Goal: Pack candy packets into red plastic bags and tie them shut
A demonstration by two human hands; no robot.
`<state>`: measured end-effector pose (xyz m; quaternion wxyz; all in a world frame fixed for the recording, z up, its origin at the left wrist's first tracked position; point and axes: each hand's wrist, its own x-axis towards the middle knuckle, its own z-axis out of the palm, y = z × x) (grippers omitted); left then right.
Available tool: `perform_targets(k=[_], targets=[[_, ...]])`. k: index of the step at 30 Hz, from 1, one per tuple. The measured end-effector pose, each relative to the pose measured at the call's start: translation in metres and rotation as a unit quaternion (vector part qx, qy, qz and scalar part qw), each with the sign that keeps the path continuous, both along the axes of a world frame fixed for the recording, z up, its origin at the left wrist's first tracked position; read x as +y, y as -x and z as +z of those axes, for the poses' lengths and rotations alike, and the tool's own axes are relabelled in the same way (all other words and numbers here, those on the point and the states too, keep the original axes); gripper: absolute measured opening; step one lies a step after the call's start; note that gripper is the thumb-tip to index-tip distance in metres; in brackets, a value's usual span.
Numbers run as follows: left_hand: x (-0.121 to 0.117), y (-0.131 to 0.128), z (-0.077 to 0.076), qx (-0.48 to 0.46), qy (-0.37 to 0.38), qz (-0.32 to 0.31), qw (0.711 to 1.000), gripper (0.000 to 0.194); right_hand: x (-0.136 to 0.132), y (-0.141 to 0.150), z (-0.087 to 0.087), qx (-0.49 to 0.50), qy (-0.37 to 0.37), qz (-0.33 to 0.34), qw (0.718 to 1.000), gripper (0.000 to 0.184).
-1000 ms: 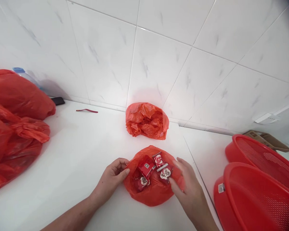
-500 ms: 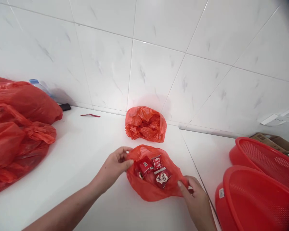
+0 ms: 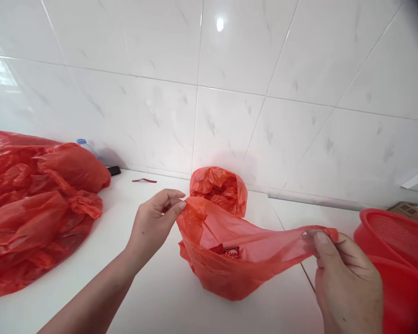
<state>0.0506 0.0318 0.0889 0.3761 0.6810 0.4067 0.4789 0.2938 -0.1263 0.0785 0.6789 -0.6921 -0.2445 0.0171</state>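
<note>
A thin red plastic bag is stretched open between my two hands in the middle of the view. My left hand pinches its rim at the upper left. On the other side my right hand grips a pulled-out corner of the bag between thumb and fingers. Inside, red snack packets with white lettering show in part; the bag's front wall hides the others. Right behind it, a second crumpled red plastic bag rests against the wall.
Several filled red bags are heaped at the left of the white table. Behind them are a blue-capped bottle, a black object and a red strip. Red plastic baskets stand at the right, near a cardboard box.
My right hand has moved right and up, pulling the bag's corner outward. The bag's rim is raised and stretched, covering most of the packets. The view has tilted upward.
</note>
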Motion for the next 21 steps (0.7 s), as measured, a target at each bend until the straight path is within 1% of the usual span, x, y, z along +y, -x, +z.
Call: perform_targets(k=[1, 3, 5, 7, 9, 10, 12, 13, 14, 15, 16, 17, 18, 19, 21], targets=[[0.0, 0.002, -0.002, 0.018, -0.004, 0.012, 1.0, 0.017, 0.004, 0.001, 0.002, -0.006, 0.0, 0.003, 1.0, 0.025], [-0.001, 0.005, -0.005, 0.038, -0.004, 0.021, 0.999, 0.016, 0.011, 0.004, 0.005, -0.022, -0.026, 0.01, 0.999, 0.023], [-0.002, 0.008, -0.007, 0.038, 0.005, 0.02, 0.999, 0.018, 0.017, 0.006, 0.008, -0.012, -0.056, 0.043, 0.997, 0.021], [-0.003, 0.011, -0.01, 0.031, 0.022, 0.006, 0.999, 0.02, 0.022, 0.007, 0.009, 0.042, -0.102, 0.097, 0.989, 0.018], [-0.005, 0.013, -0.013, 0.039, 0.04, -0.023, 0.998, 0.022, 0.026, 0.008, 0.007, 0.119, -0.15, 0.158, 0.969, 0.016], [-0.006, 0.013, -0.014, 0.053, 0.046, -0.036, 0.997, 0.021, 0.028, 0.009, 0.005, 0.152, -0.16, 0.186, 0.957, 0.015], [-0.008, 0.013, -0.019, 0.093, 0.057, -0.057, 0.992, 0.014, 0.03, 0.011, 0.0, 0.197, -0.152, 0.237, 0.939, 0.015], [-0.009, 0.012, -0.021, 0.116, 0.064, -0.062, 0.989, 0.018, 0.031, 0.012, -0.002, 0.209, -0.145, 0.256, 0.933, 0.016], [-0.01, 0.012, -0.024, 0.137, 0.071, -0.068, 0.986, 0.029, 0.031, 0.013, -0.003, 0.216, -0.141, 0.273, 0.927, 0.018], [-0.01, 0.011, -0.026, 0.157, 0.075, -0.077, 0.982, 0.035, 0.03, 0.014, -0.003, 0.222, -0.138, 0.288, 0.921, 0.022], [-0.01, 0.01, -0.029, 0.175, 0.073, -0.088, 0.978, 0.032, 0.03, 0.015, -0.003, 0.23, -0.135, 0.303, 0.915, 0.027], [-0.009, 0.01, -0.03, 0.186, 0.065, -0.097, 0.975, 0.021, 0.029, 0.015, -0.003, 0.241, -0.132, 0.313, 0.909, 0.033], [-0.008, 0.009, -0.031, 0.188, 0.052, -0.099, 0.976, 0.009, 0.029, 0.016, -0.002, 0.253, -0.13, 0.321, 0.903, 0.039], [-0.007, 0.008, -0.03, 0.175, 0.038, -0.094, 0.979, 0.006, 0.028, 0.016, -0.001, 0.267, -0.13, 0.323, 0.899, 0.041], [-0.007, 0.005, -0.026, 0.098, 0.031, -0.07, 0.992, 0.014, 0.028, 0.017, 0.001, 0.291, -0.139, 0.309, 0.895, 0.039]])
